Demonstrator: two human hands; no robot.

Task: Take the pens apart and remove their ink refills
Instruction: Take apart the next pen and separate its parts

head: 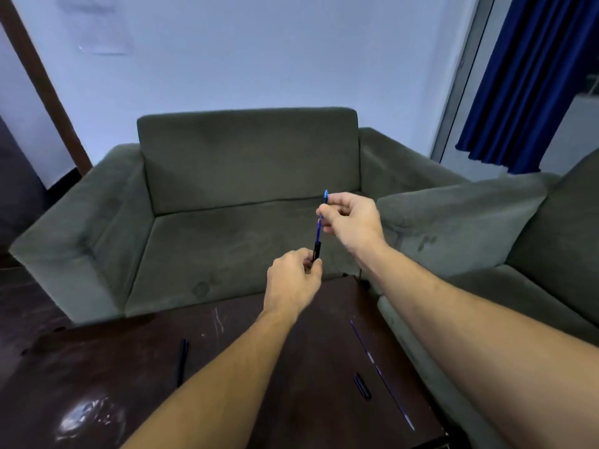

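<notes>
Pen in hand: black barrel [316, 250], short visible length, upright with slight tilt, lower end hidden in the fingers. Blue ink refill [319, 229] stands partly out of the barrel's top, thin and straight; its upper end [325, 194] shows above the fingers pinching it.

On the dark table: one whole dark pen [182, 361] at left, lying lengthwise. At right, a short black pen part [362, 385], and just beside it a long thin blue refill [382, 375], lying diagonally.

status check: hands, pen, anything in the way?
Left hand pinching black barrel; right hand pinching blue refill, partly out. Loose refill, cap, another pen on table. Nothing in the way.
</notes>
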